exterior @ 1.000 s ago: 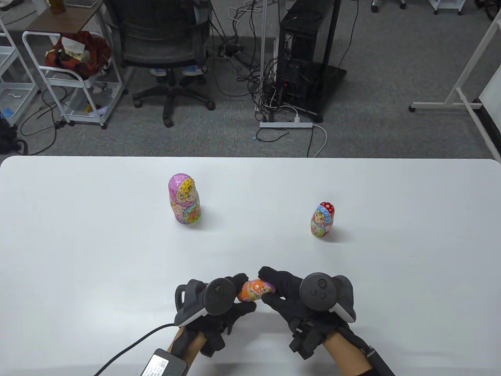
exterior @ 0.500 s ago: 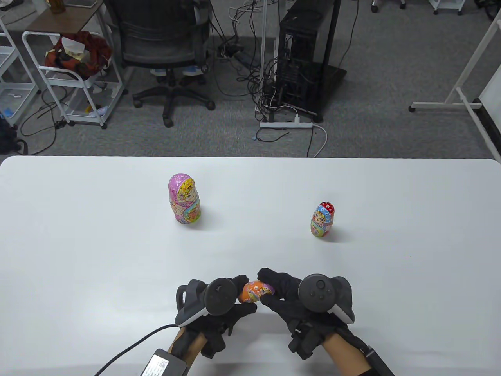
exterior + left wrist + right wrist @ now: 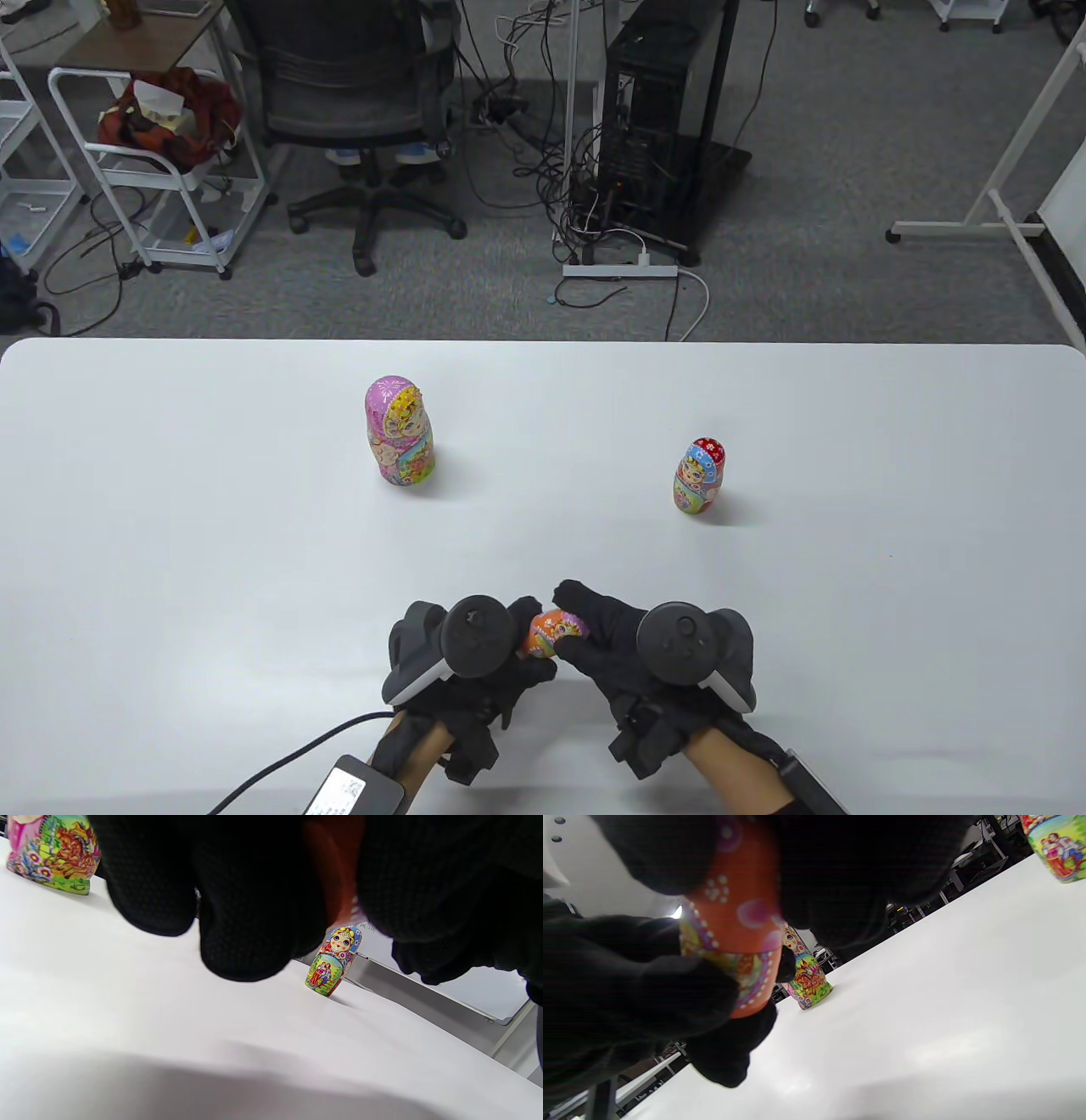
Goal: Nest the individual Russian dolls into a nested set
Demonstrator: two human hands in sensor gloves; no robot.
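Note:
Both hands hold a small orange doll (image 3: 553, 632) between them, lying sideways just above the table near its front edge. My left hand (image 3: 519, 638) grips its left end and my right hand (image 3: 573, 624) grips its right end. The right wrist view shows the orange doll (image 3: 734, 921) closed, with gloved fingers around both halves. A tall pink doll (image 3: 399, 431) stands upright at the middle left. A smaller red-and-blue doll (image 3: 699, 477) stands upright at the right; it also shows in the left wrist view (image 3: 334, 961).
The white table (image 3: 170, 552) spans the whole view. A black cable (image 3: 280, 760) runs from my left wrist off the front edge. An office chair (image 3: 356, 102) and a computer tower (image 3: 653, 119) stand on the floor beyond the far edge.
Both hands have drawn slightly closer together around the orange doll, the right hand shifting a little left. The two standing dolls have not moved.

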